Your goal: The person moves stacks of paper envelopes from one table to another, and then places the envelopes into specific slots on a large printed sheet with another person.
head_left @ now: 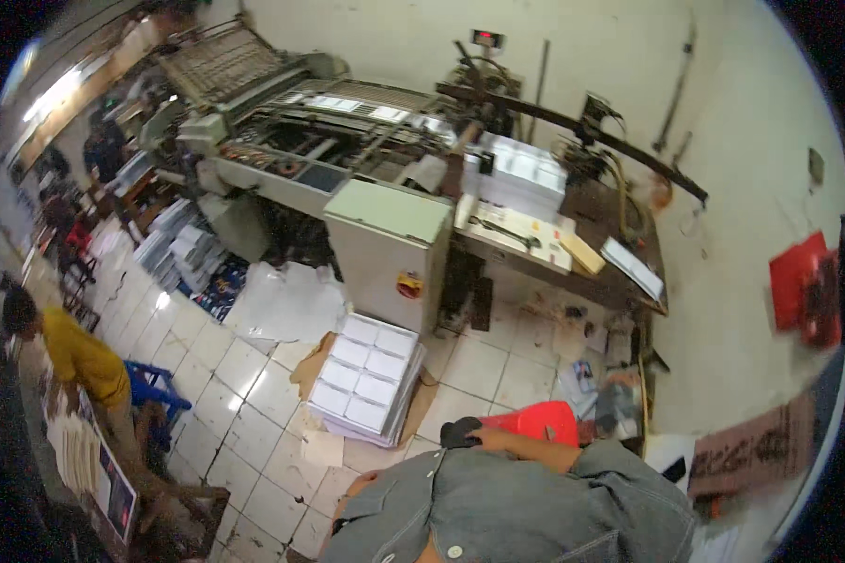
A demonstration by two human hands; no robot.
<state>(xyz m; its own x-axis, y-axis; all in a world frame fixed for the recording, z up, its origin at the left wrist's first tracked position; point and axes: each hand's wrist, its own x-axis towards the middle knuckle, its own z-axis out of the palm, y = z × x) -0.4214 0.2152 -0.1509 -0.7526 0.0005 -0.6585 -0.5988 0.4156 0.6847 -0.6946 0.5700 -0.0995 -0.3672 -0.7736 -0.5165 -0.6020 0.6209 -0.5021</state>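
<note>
Grey shirt point(498, 507): nearest to us, filling the lower edge.
Left hand point(362, 482): only a patch of skin shows beside the shirt; its fingers are hidden, so we cannot tell their state.
Right hand point(488, 438): at the dark bundle, forearm coming in from the right; we cannot tell whether the fingers clasp it or merely touch it.
Dark bundle point(459, 433): just beyond the shirt, right of the floor stack; its outline is rounded, its longer axis roughly left to right, and we cannot tell which end is its front.
Red plastic item point(556, 422): just right of the bundle, partly behind the forearm; we cannot tell whether it contains anything.
Floor stack point(361, 368): paper with eight white panels in two columns, its long axis running away from us, far end leaning right.
Clear bags point(580, 387): on the tiles at right, contents too blurred to name.
Cabinet point(382, 249): closed, beyond the floor stack, its inside hidden from us.
Tabletop point(556, 258): farther right, bearing a white paper pile point(521, 178), a wrench point(505, 231) and a yellowish block point(583, 253).
Press point(300, 141): behind the cabinet, along the wall.
</note>
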